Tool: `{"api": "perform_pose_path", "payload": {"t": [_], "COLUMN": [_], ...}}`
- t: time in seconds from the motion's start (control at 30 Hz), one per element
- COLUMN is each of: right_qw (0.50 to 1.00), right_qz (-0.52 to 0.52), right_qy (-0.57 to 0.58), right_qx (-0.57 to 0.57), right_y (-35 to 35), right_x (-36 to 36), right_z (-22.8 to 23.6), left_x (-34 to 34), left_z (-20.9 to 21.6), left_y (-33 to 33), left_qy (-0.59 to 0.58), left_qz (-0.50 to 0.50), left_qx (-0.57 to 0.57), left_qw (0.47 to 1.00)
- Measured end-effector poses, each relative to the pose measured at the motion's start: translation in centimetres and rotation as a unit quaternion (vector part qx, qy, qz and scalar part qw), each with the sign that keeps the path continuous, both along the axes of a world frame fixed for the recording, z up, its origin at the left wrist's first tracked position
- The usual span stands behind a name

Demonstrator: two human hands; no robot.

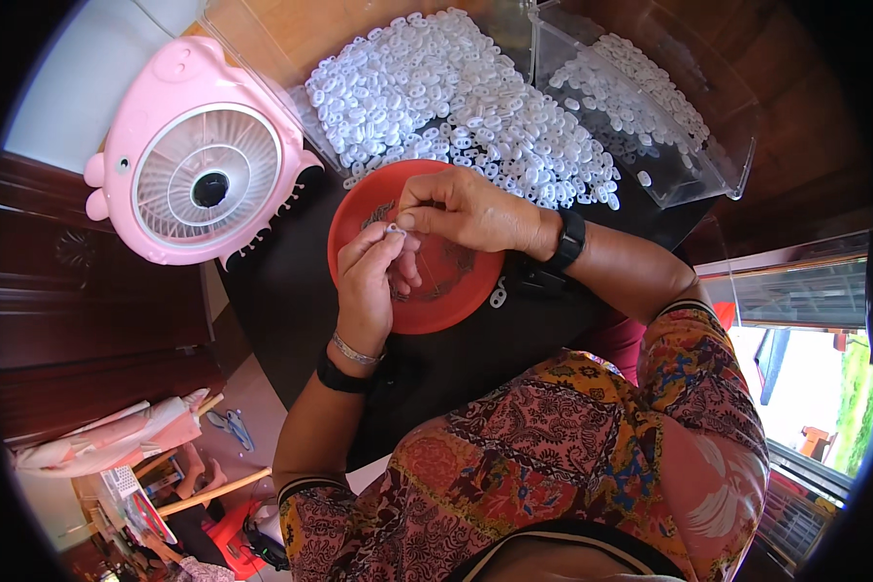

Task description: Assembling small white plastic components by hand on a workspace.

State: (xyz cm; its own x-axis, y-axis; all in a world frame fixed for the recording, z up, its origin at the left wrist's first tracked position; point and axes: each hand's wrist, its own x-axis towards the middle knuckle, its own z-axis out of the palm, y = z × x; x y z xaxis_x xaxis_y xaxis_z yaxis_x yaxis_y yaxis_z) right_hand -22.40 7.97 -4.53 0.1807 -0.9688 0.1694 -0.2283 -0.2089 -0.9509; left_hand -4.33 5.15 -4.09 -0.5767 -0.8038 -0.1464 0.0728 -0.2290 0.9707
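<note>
Over a round red-orange bowl (466, 306), my two hands meet. My left hand (367, 276) pinches a small white plastic piece (393, 230) between thumb and forefinger, its other fingers curled loosely. Thumb and forefinger of my right hand (468, 209) close together right at that piece; whatever they grip is too small to make out. Inside the bowl lie many thin, dark, wire-like bits (446, 276), partly hidden by my hands. A white oval two-holed piece (498, 293) lies on the black table (286, 335), just right of the bowl.
A big heap of white oval pieces (417, 82) spreads beyond the bowl. At the far right, a clear plastic bin (727, 165) lies tipped with more pieces inside. A pink animal-shaped fan (175, 73) stands at left. Another person's legs (199, 470) show at lower left.
</note>
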Motion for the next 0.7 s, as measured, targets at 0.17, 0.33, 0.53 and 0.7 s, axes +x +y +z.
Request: {"api": "perform_pose_path", "payload": {"t": [0.17,0.33,0.53,0.7], "right_qw": [0.998,0.995,0.999,0.998], "right_qz": [0.039,0.048,0.033,0.016], "right_qy": [-0.047,-0.083,-0.032,0.057], "right_qx": [0.022,0.015,0.007,-0.027], "right_y": [-0.46,-0.32,-0.25,-0.14], "right_x": [-0.59,-0.51,-0.55,-0.65], "right_z": [0.33,0.46,0.22,0.17], "left_x": [0.48,0.5,0.24,0.49], "left_z": [0.39,0.14,0.27,0.71], "left_y": [-0.25,-0.44,-0.31,-0.35], "left_qy": [-0.031,-0.022,-0.038,-0.095], "left_qz": [-0.01,-0.011,-0.024,-0.068], "left_qx": [-0.002,0.006,-0.001,-0.035], "left_qw": [0.999,1.0,0.999,0.993]}}
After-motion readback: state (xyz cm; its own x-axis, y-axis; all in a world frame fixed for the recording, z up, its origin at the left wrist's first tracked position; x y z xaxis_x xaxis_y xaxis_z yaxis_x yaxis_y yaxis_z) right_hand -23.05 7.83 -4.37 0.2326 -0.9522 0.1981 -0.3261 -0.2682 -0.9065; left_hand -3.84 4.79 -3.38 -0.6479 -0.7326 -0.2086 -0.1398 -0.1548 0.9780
